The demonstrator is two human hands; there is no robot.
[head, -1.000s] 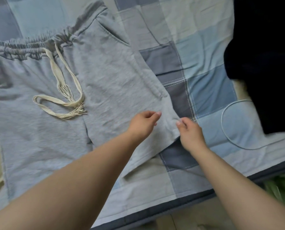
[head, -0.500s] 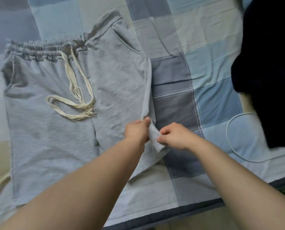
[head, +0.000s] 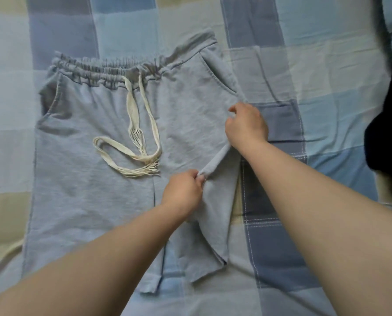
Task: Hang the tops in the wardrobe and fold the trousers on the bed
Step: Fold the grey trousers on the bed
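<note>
Trousers [head: 94, 197] lie flat on the bed [head: 327, 65], waistband far. Since a second ago the right outer edge has been lifted and drawn inward. Left hand [head: 182, 192] pinches the edge low, right hand [head: 247, 126] grips it near the pocket, fingers clamped on cloth. Lengthwise fold looks just begun. Dark garment [head: 391, 133] at right.

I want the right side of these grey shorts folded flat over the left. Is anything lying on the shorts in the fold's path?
Yes. The cream drawstring lies loose on the front of the grey shorts, in a loop just left of where the left hand and right hand pinch the lifted edge. Nothing else visible lies there.
</note>
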